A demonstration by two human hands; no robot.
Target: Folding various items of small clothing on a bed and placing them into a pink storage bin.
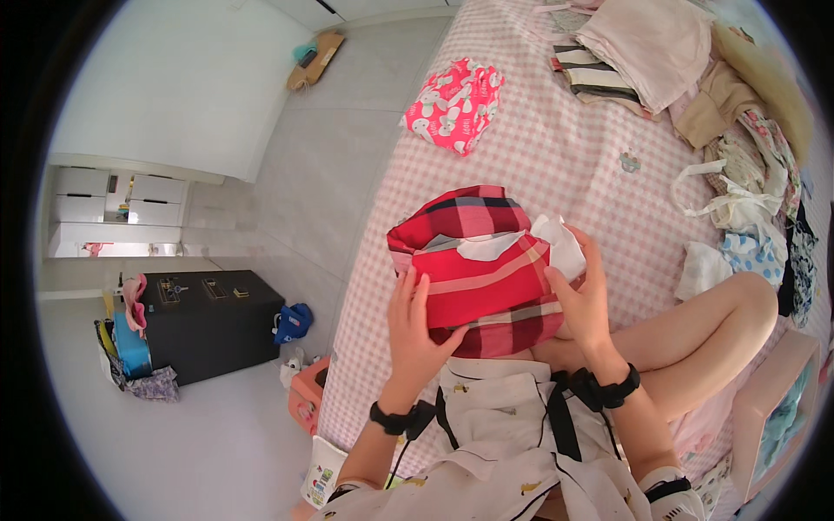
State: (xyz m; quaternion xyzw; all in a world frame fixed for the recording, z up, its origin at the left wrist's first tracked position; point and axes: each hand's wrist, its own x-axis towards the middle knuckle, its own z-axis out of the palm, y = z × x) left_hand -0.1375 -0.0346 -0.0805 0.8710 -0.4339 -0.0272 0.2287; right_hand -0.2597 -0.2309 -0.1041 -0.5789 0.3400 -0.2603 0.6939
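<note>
A red, black and white plaid garment (482, 286) lies partly folded on the bed in front of my crossed legs, with white cloth showing along its upper edge. Its exact kind cannot be made out. My left hand (415, 334) holds its lower left side, thumb and fingers spread around the fabric. At the right end, my right hand (584, 300) pinches the cloth between thumb and fingers, beside a bunched white piece (560, 247). Beyond it, a bright pink cloth item with white rabbit prints (456, 106) lies near the bed's left edge.
A pink-and-white checked sheet (573, 165) covers the bed. Heaped clothes (730, 174) line its right side, with a pale pink open-topped bin (764, 408) nearer me. On the floor to the left stand a black cabinet (217, 321), a blue bag (293, 322) and an orange-pink box (308, 391).
</note>
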